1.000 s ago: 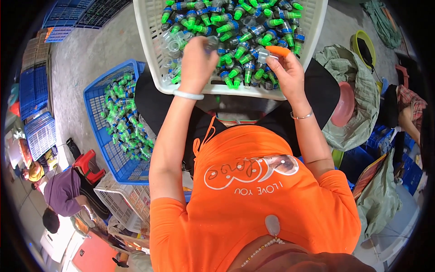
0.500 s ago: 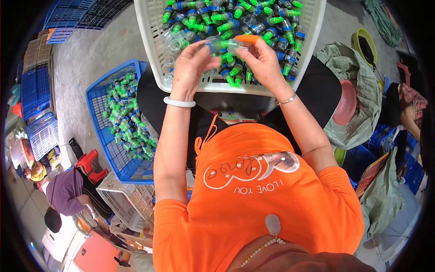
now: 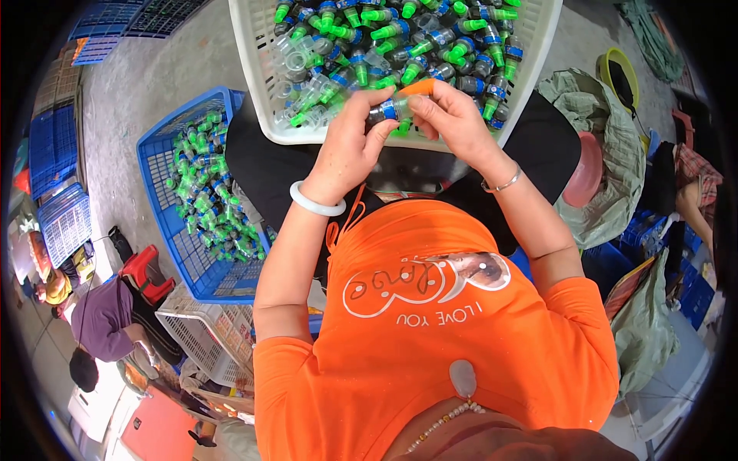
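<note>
Over the near edge of a white basket (image 3: 257, 84), both of my hands meet at one small bottle (image 3: 383, 112) with a dark body, a blue band and a green nozzle end. My left hand (image 3: 350, 146) pinches its body between thumb and fingers. My right hand (image 3: 460, 127), with an orange finger cover (image 3: 421, 87) on one finger, closes around the nozzle end, where clear plastic shows; my fingers partly hide it. Several similar green-tipped bottles (image 3: 400, 31) fill the basket. Loose clear caps (image 3: 296, 58) lie in its left part.
A blue crate (image 3: 157, 177) with more green-tipped bottles stands to my left. A white crate (image 3: 204, 330) sits behind it. To my right are a green-grey sack (image 3: 615, 169) and a pink basin (image 3: 586, 169). Another person (image 3: 108, 319) is at far left, beside a red stool (image 3: 150, 273).
Both hands have come nearer to me, down to the basket's near edge. The blurred bottle between them now shows its dark body in my left fingers, and my right fingers have closed round its nozzle end.
</note>
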A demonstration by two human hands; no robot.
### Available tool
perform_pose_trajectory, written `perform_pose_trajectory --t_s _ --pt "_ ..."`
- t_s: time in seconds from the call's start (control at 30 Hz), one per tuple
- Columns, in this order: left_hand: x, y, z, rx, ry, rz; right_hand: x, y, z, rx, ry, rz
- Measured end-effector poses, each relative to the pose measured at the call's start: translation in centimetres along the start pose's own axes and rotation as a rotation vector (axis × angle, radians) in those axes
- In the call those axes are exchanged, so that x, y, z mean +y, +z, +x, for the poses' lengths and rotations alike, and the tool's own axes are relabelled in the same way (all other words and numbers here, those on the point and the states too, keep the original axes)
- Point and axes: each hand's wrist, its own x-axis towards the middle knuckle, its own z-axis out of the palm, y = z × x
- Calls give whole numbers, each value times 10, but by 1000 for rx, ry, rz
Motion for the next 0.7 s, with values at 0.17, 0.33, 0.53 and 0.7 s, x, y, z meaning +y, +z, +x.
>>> perform_pose_trajectory --t_s 0.17,0.33,0.53,0.7 --pt "-4 -4 -14 20 -243 -440 -12 6 0 -32 -274 -328" --pt "0 -12 -30 35 -72 -328 -6 11 -2 -170 -388 -547" --pt "-1 -22 -73 55 -3 -20 7 37 -14 -397 307 72" --pt "-26 -47 -129 269 -225 -87 45 77 -14 -484 324 -70"
